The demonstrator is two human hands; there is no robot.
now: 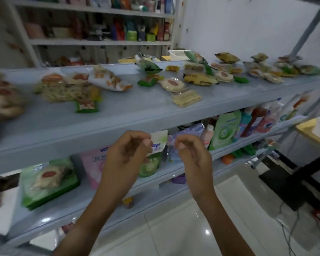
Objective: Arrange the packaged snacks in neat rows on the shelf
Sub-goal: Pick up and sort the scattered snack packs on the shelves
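Big grey shelf (118,115) runs 9 to 3 o'clock across view, tilted. Packaged snacks (174,84) scattered all over it, no rows: loose pile (63,89) toward 10 o'clock, another bunch (266,71) out at 2 o'clock, clear pack of pale wafers (186,97) near centre. Lower shelf (81,206) holds green flat packs (48,182) at 8 o'clock, bottles (257,121) at 3. Left hand (126,156) and right hand (192,154) up at 6 o'clock below shelf edge, fingers loosely curled, both holding nothing, not touching any snack.
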